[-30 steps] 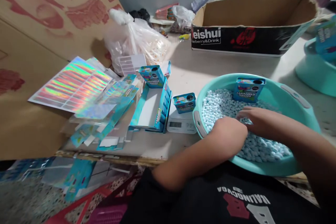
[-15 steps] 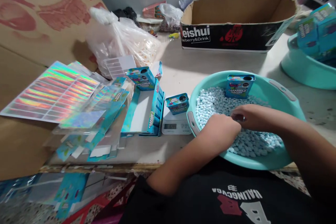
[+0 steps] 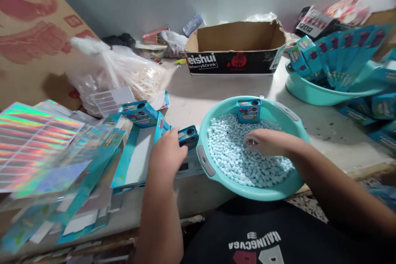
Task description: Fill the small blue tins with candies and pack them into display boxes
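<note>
My left hand closes around the near end of a small blue candy box, which stands on a white digital scale. The forearm and hand hide part of the scale and box. Over the turquoise basin, my right hand is curled low against the pale blue candies. Something small and shiny shows between its fingers, too little of it visible to name. Another candy box stands upright on the candies at the basin's far side.
Left of the scale lies an open blue display tray with a candy box at its far end. Flat cartons and shiny sticker sheets spread farther left. Behind are a plastic bag and black cardboard box; a second basin holds cartons.
My left hand has left my right hand and moved left to the box on the scale. The right hand stays over the candies. The view has swung to the right.
</note>
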A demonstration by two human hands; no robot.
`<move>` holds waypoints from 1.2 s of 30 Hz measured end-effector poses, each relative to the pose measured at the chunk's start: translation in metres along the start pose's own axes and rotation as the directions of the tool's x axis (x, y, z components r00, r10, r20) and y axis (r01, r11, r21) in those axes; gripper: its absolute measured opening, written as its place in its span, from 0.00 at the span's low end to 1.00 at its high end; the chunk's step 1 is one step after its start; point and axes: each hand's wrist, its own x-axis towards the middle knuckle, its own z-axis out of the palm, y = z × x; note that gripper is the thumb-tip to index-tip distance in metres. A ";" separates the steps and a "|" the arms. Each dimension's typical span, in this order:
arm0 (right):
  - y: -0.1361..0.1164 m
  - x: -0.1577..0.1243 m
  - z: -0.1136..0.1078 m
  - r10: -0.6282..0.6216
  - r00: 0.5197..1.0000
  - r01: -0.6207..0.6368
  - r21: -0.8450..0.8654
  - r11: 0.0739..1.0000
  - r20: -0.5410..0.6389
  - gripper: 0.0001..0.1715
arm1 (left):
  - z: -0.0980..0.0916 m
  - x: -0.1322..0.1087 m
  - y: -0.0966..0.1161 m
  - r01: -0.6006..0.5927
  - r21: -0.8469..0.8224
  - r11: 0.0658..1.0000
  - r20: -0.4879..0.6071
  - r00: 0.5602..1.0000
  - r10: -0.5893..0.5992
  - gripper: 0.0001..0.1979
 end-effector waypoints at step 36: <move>-0.007 -0.008 -0.008 0.051 0.996 -0.052 0.021 0.998 0.073 0.12 | -0.001 -0.003 0.018 -0.674 0.368 0.641 -0.326 0.552 0.768 0.20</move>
